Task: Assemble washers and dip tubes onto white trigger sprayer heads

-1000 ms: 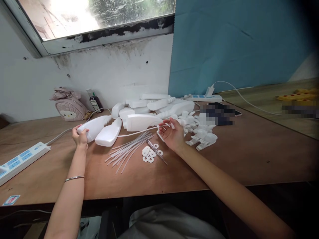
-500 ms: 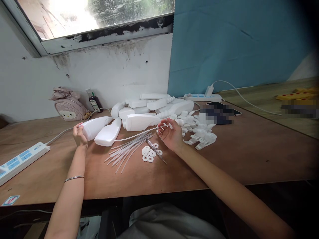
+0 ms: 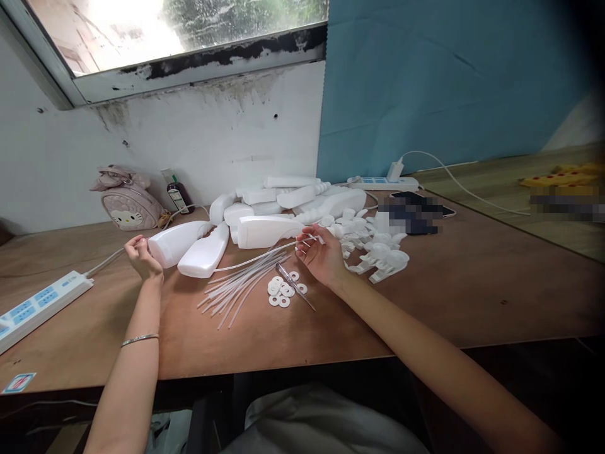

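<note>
My left hand [image 3: 143, 258] is beside the base of a white plastic bottle [image 3: 174, 244] lying on its side. Its fingers are loosely bent and apart, with nothing seen in them. In my right hand [image 3: 324, 257], one end of a thin white plastic tube [image 3: 258, 253] is pinched between thumb and fingers. The tube slants left over a bundle of similar loose tubes [image 3: 236, 290] to a second bottle [image 3: 203, 255]. Below my right hand lie several white ring washers [image 3: 275, 287] and a thin clear-handled screwdriver-like tool [image 3: 290, 280].
More white bottles [image 3: 269, 232] are piled against the wall. White plastic spray-head-like parts [image 3: 385, 260] lie to the right, before dark phones [image 3: 416, 205]. Power strips [image 3: 45, 306] and cables, a pink bag [image 3: 130, 205] and a dark small bottle [image 3: 178, 194] stand around the table.
My left hand has come off the bottle's base and shifted slightly left. My right hand keeps its pinch on the tube, almost unmoved.
</note>
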Demonstrator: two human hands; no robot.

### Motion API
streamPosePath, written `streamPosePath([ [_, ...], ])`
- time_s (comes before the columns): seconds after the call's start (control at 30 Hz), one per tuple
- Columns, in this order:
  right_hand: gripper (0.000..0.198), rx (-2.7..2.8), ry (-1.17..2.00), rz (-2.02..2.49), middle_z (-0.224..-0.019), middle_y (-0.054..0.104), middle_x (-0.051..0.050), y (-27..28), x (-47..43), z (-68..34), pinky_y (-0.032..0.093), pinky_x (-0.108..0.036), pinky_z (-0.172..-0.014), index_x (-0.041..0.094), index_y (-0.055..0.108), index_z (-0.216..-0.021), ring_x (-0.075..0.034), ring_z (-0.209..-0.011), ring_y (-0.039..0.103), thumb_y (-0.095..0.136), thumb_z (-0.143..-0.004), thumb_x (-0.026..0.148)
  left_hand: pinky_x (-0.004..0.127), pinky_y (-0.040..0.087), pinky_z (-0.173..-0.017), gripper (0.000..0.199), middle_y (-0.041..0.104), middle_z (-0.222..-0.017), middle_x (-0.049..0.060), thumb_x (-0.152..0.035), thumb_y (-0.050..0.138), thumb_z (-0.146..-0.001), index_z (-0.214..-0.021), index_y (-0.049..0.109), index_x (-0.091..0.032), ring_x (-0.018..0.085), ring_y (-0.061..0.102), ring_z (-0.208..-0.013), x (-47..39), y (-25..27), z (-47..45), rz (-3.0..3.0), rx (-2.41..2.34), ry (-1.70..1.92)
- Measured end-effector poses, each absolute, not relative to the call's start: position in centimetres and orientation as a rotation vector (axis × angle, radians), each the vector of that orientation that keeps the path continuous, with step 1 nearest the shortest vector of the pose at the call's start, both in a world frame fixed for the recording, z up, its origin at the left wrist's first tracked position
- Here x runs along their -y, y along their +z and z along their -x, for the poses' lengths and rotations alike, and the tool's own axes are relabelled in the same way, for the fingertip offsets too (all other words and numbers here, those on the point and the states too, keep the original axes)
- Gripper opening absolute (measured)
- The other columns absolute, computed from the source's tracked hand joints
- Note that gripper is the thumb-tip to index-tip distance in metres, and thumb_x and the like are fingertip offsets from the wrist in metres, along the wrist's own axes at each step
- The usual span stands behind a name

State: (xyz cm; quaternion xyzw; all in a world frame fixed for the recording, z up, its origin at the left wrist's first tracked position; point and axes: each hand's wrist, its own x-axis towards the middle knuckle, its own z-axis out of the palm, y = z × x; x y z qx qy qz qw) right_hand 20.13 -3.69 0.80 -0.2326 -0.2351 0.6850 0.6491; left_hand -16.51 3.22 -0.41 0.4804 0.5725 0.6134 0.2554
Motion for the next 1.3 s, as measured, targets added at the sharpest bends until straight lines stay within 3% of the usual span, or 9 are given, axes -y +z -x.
streamPosePath([
  [0.1,0.012,0.592,1.553,0.523,-0.059,0.064,0.004,0.8,3.8,-19.9,0.047,-0.015,-0.046,0.019,0.058,-0.068,-0.006,-0.049,0.055,0.069,-0.063,0.021,0.032,0.034,-0.067,0.026,0.054,-0.097,0.003,-0.039,0.037,-0.081,-0.095,0.043,-0.017,0.021,0.051,-0.096,-3.3,-0.6,16.5,-1.319,-1.718,2.134],
  [0.23,0.02,0.648,1.592,0.513,-0.065,0.066,0.003,0.7,3.9,-19.4,0.049,-0.014,-0.049,0.019,0.058,-0.072,-0.007,-0.054,0.058,0.069,-0.058,0.008,0.03,0.037,-0.074,0.019,0.052,-0.095,0.006,-0.022,0.036,-0.08,-0.096,0.041,-0.013,0.017,0.05,-0.091,-3.6,-0.5,16.1,-1.397,-1.795,2.174],
  [0.4,0.015,0.731,1.649,0.473,-0.062,0.062,0.003,0.5,4.0,-19.2,0.042,-0.01,-0.04,0.016,0.059,-0.071,-0.003,-0.046,0.049,0.072,-0.063,0.019,0.028,0.038,-0.08,0.016,0.048,-0.089,0.006,-0.02,0.036,-0.078,-0.092,0.04,-0.012,0.014,0.048,-0.086,-3.4,-0.1,15.7,-1.382,-1.801,2.284],
  [0.53,0.024,0.887,1.694,0.484,-0.047,0.047,0.008,0.4,4.0,-19.2,0.025,-0.009,-0.029,0.014,0.063,-0.078,0.0,-0.035,0.03,0.07,-0.067,0.035,0.029,0.035,-0.083,0.016,0.045,-0.094,0.006,-0.015,0.04,-0.075,-0.091,0.039,-0.014,0.016,0.045,-0.092,-2.5,0.5,15.0,-1.419,-1.813,2.415],
  [0.67,0.033,1.031,1.692,0.478,-0.037,0.031,0.011,0.0,4.2,-19.0,0.019,-0.012,-0.028,0.014,0.062,-0.078,-0.001,-0.031,0.019,0.06,-0.075,0.046,0.033,0.036,-0.081,0.013,0.047,-0.092,0.005,-0.014,0.037,-0.076,-0.089,0.039,-0.016,0.017,0.048,-0.091,-2.0,1.7,12.7,-1.508,-1.641,2.443],
  [0.8,0.03,1.146,1.734,0.49,-0.033,0.027,0.011,-0.6,4.2,-18.7,0.016,-0.015,-0.03,0.012,0.062,-0.076,-0.002,-0.03,0.015,0.053,-0.081,0.04,0.031,0.04,-0.074,0.021,0.053,-0.082,0.003,-0.024,0.042,-0.075,-0.094,0.044,-0.015,0.016,0.054,-0.08,-1.2,3.5,8.1,-1.784,-1.241,2.089],
  [0.97,0.031,1.239,1.812,0.534,-0.028,0.026,0.011,-1.4,3.9,-18.6,0.015,-0.016,-0.031,0.01,0.062,-0.071,-0.002,-0.028,0.013,0.047,-0.083,0.034,0.033,0.037,-0.087,0.038,0.058,-0.107,0.006,-0.033,0.059,-0.073,-0.107,0.05,-0.019,0.02,0.051,-0.102,1.1,4.4,1.8,-2.165,-0.844,1.146],
  [1.03,0.032,1.265,1.826,0.528,-0.027,0.025,0.011,-1.5,3.9,-18.6,0.016,-0.017,-0.03,0.01,0.061,-0.069,-0.002,-0.026,0.013,0.047,-0.083,0.035,0.032,0.039,-0.086,0.044,0.058,-0.106,0.007,-0.035,0.063,-0.071,-0.109,0.051,-0.018,0.02,0.052,-0.1,2.0,4.2,0.2,-2.096,-0.765,0.925],
  [1.3,0.028,1.416,1.879,0.601,-0.028,0.027,0.012,-0.7,4.9,-18.2,0.019,-0.017,-0.03,0.012,0.057,-0.068,-0.003,-0.024,0.019,0.048,-0.079,0.036,0.024,0.043,-0.058,0.041,0.058,-0.067,0.0,-0.039,0.065,-0.069,-0.097,0.052,-0.013,0.013,0.054,-0.062,3.8,2.4,-1.0,-1.71,-0.853,0.826],
])
